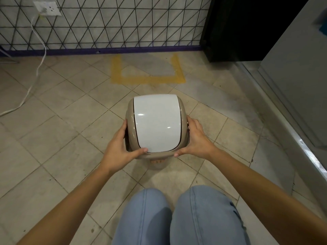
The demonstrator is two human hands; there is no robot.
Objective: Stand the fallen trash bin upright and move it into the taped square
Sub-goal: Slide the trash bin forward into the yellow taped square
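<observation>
The trash bin [156, 123] stands upright on the tiled floor, seen from above: beige body, white swing lid. My left hand [122, 147] grips its left side with the thumb on the lid's near edge. My right hand [196, 140] grips its right side with the thumb on the near rim. The yellow taped square [147, 79] lies on the floor beyond the bin, against the wall, and the bin is outside it, nearer to me. Whether the bin's base touches the floor is hidden.
A patterned wall with a purple baseboard [106, 50] closes the far side. A white cable [38, 68] hangs from a socket [47, 7] and trails across the floor at left. A dark cabinet [235, 29] and a grey metal-edged unit [292, 85] stand at right. My knees [177, 218] are below.
</observation>
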